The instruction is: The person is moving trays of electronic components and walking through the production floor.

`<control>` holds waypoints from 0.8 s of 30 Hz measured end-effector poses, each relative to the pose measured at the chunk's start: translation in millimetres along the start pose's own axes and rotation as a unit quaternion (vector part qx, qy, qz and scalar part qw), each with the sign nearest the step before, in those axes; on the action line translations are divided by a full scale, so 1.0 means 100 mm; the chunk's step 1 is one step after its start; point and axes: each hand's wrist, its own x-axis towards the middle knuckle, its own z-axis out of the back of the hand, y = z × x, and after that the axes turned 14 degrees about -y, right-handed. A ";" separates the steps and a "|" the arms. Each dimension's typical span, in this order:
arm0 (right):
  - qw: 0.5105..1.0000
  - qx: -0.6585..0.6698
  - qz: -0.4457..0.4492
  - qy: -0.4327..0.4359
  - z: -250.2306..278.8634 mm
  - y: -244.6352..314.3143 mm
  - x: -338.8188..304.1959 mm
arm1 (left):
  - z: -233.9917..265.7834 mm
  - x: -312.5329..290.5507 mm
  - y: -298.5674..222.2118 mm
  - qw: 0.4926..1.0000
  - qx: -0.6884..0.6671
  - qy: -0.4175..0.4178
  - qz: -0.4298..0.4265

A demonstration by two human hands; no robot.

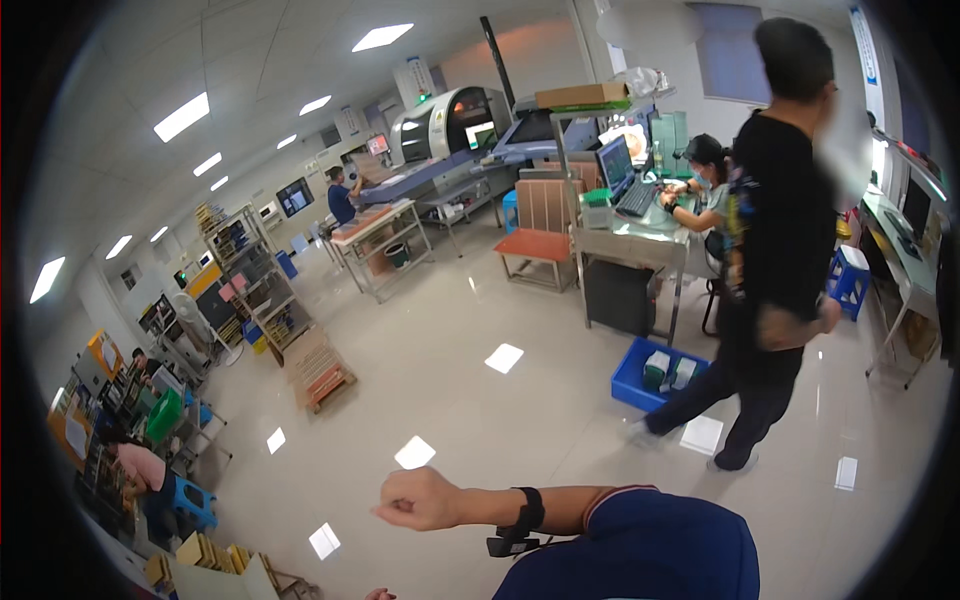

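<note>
No work is seen under way: nothing is held, and no item lies within reach. The right hand (418, 498) is raised across the body, forearm level, with a black wrist strap (524, 520) behind it; its fingers are curled together into an empty fist. Of the left hand (378, 594) only a sliver is caught at the lower edge, so its fingers cannot be told. The nearest things, a blue crate (634, 378) and yellow boxes (205, 552), are well apart on the floor (480, 420), perhaps untouched

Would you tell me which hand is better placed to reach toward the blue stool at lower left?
Probably the right: the right hand is raised across toward that side, fisted and empty, while the left hand barely shows at the bottom edge.
</note>
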 end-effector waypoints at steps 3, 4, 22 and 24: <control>0.994 0.042 0.097 0.042 -0.37 0.13 -0.11 | 0.25 -0.07 -0.04 1.000 -0.001 -0.026 0.004; 0.993 0.055 0.092 0.056 -0.44 0.16 -0.13 | 0.33 -0.11 -0.06 0.999 0.005 -0.037 0.006; 0.959 0.145 -0.028 0.241 -2.04 0.19 -0.66 | 1.71 -0.69 0.82 0.967 -0.043 -0.210 0.138; 0.947 0.171 -0.036 0.268 -2.29 0.13 -0.67 | 1.77 -0.68 0.88 0.960 -0.065 -0.219 0.162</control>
